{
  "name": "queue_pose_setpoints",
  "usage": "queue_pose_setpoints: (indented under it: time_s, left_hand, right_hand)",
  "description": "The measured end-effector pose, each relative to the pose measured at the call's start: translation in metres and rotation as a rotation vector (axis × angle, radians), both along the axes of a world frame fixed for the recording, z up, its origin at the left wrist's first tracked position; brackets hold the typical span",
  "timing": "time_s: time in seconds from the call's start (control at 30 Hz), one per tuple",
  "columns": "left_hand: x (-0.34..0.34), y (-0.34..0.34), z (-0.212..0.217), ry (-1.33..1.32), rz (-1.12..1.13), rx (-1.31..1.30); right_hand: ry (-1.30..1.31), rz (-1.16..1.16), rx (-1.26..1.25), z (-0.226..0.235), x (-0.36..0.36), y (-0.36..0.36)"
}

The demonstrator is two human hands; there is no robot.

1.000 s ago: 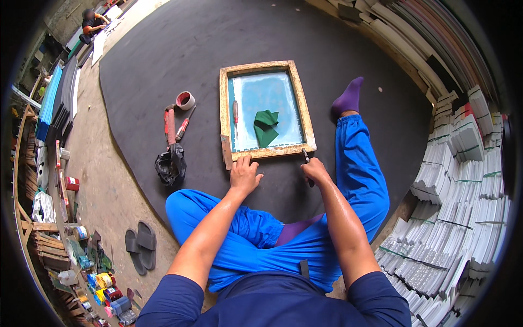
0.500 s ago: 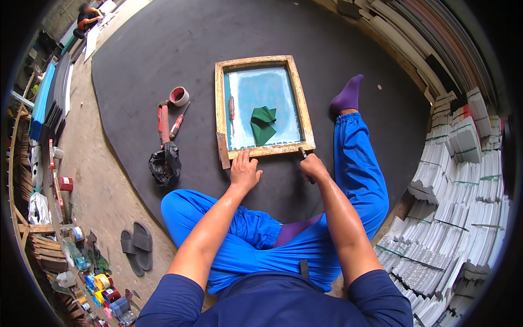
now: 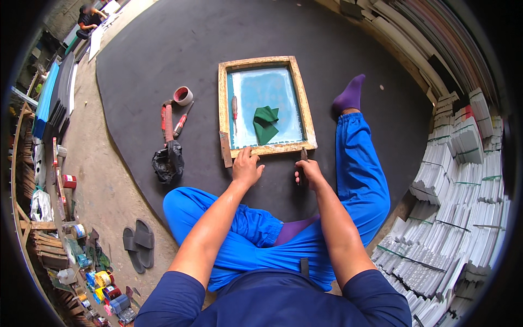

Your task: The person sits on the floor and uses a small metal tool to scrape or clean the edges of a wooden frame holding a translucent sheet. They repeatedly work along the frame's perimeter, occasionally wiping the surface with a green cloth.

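A wooden screen-printing frame (image 3: 223, 103) with blue mesh lies flat in front of me. On its mesh rest a folded green cloth (image 3: 265, 125) and a slim screwdriver (image 3: 235, 108). My left hand (image 3: 248, 168) has its fingers spread, their tips on the frame's near bar. Closed around dark pliers (image 3: 304, 155), my right hand (image 3: 310, 171) is by the near right corner. The pliers' jaws point at the bar; whether they grip anything there is too small to tell. A short wooden strip (image 3: 225, 149) sits against the near left corner.
Left of the frame lie a tape roll (image 3: 183, 96), a red-handled screwdriver (image 3: 181, 123) and a black plastic bag (image 3: 168, 163) around a reddish handle. Grey slippers (image 3: 139, 246) are at lower left. Bundled white stacks (image 3: 452, 185) line the right. A person (image 3: 89, 20) sits far left.
My right hand has turned, so the pliers' jaws and more of its fingers show. The left hand stays at the near bar. The whole view has shifted slightly.
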State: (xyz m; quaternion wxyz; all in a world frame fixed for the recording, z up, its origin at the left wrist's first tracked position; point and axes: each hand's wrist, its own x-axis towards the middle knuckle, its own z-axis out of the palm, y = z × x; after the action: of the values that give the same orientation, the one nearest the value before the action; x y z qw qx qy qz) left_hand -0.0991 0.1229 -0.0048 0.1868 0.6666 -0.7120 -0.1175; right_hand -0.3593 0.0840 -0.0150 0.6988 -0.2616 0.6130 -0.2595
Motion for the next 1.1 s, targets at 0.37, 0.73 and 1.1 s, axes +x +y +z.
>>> queue_pose_setpoints:
  time_s: [0.37, 0.73, 1.1]
  left_hand:
    - [-0.009, 0.022, 0.002, -0.002, -0.171, -0.088]
    - [0.013, 0.047, -0.007, -0.026, -0.053, 0.068]
    - [0.016, 0.039, 0.009, -0.138, -0.041, 0.165]
  right_hand:
    - [0.145, 0.603, -0.142, 0.018, 0.045, 0.048]
    - [-0.021, 0.717, 0.097, 0.016, 0.062, 0.062]
    - [0.435, 0.419, -0.141, 0.012, -0.004, -0.002]
